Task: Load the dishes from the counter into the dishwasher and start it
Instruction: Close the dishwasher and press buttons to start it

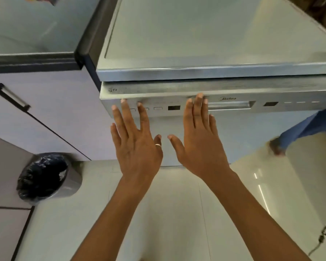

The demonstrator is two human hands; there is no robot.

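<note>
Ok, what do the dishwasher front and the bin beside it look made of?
The dishwasher front: likely brushed stainless steel, from its grey sheen and fine streaks. The bin: matte grey, probably plastic, lined with a crinkly dark plastic bag.

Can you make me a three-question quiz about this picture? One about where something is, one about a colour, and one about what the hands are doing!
1. Where is the bin?
A on the countertop
B on the floor, left of the dishwasher
C hanging on a wall

2. What colour is the bag in the bin?
A black
B red
C yellow

3. The left hand and right hand are:
A holding plates
B making fists
C open, fingers straight

Answers: B, it stands on the tiles by the cabinet; A, the bag looks black; C, both hands are flat and hold nothing.
</note>
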